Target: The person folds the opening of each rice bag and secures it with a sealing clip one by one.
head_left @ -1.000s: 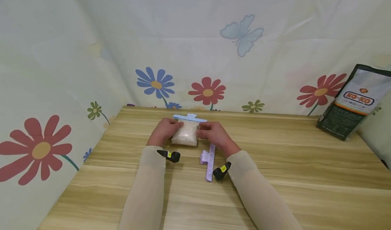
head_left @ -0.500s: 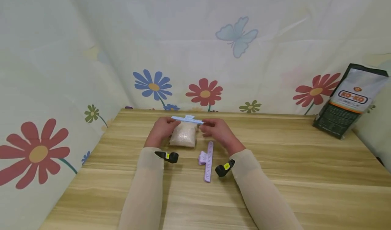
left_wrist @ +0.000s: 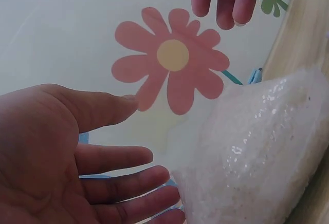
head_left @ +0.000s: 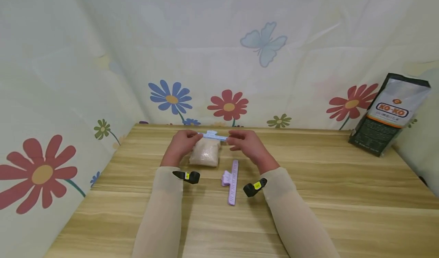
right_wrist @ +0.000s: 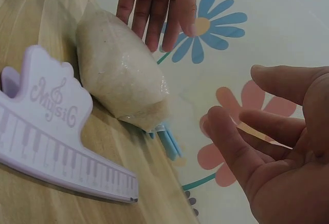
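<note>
A clear plastic bag of white grains lies on the table, a blue piano-key clip along its far edge. My left hand is at the bag's left, and in the left wrist view its fingers extend loosely beside the plastic, thumb apart. On the other side, my right hand hovers by the clip's right end. Seen from the right wrist, its thumb and fingers are spread with nothing between them. Nearer me lies a lilac piano-key clip, marked "Music" in the right wrist view.
A KO-KO pouch, dark and silver, stands tilted at the table's right, against the flowered cloth. The cloth rises along the back and left edges of the wooden table.
A second ago both hands were at the bag's sides. They have since moved up by the clip's ends, and the right hand has drawn away to the right. The bag lies nearly where it was.
</note>
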Tool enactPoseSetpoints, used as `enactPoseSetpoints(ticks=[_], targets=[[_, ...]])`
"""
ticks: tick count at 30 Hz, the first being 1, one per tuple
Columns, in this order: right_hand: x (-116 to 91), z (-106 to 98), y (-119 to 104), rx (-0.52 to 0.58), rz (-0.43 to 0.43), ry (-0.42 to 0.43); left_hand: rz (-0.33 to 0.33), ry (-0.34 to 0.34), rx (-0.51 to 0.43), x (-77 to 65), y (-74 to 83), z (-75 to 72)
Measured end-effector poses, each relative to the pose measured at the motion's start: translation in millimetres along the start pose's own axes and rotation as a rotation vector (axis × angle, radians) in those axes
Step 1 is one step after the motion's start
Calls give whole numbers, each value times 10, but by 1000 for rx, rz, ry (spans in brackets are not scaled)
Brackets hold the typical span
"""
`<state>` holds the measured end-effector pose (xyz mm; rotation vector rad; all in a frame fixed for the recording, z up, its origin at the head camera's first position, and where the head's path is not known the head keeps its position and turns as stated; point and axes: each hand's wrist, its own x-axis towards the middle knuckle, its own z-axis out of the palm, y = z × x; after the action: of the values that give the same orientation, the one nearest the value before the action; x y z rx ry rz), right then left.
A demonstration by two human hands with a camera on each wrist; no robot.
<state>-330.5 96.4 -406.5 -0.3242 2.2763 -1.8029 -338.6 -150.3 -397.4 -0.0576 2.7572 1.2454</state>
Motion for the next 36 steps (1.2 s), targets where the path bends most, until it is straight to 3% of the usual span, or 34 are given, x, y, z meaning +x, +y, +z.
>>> enactPoseSetpoints(ticks=[19,26,36], targets=[[-90,-179,-73,23,-52,33,68,-8,7,-87,185,24],[-118,-232,-94,31,-61,45,139,-33,-3,-90,249,95],[-142,-287,-107,40,-54,60,166,-73,0,-73,322,243]])
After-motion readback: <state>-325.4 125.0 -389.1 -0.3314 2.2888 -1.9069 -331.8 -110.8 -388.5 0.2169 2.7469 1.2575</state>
